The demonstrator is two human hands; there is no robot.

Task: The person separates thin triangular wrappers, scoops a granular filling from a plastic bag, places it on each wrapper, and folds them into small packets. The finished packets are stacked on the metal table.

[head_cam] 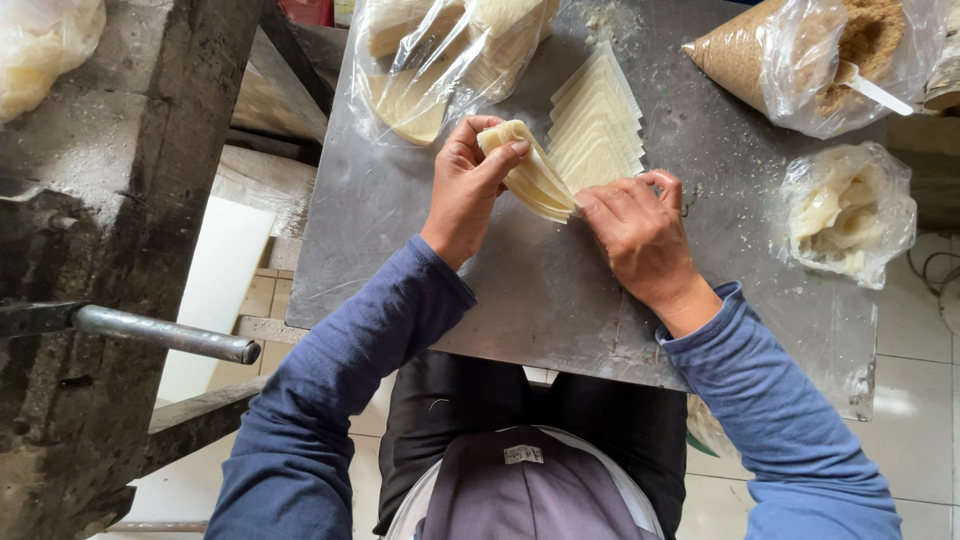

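My left hand (465, 190) grips a small stack of pale dough wrappers (525, 170), bent over my fingers. My right hand (635, 230) pinches the lower end of the same stack at its near corner. Just behind the stack, a fanned row of square wrappers (598, 115) lies flat on the grey metal tabletop (540, 290). Both arms wear blue sleeves.
A clear bag of more wrappers (440, 60) lies at the back left. At the back right, a bag of brown crumbly filling (800, 55) holds a white spoon (875, 90). A smaller bag of pale scraps (850, 215) sits right. A metal bar (165, 333) juts out at left.
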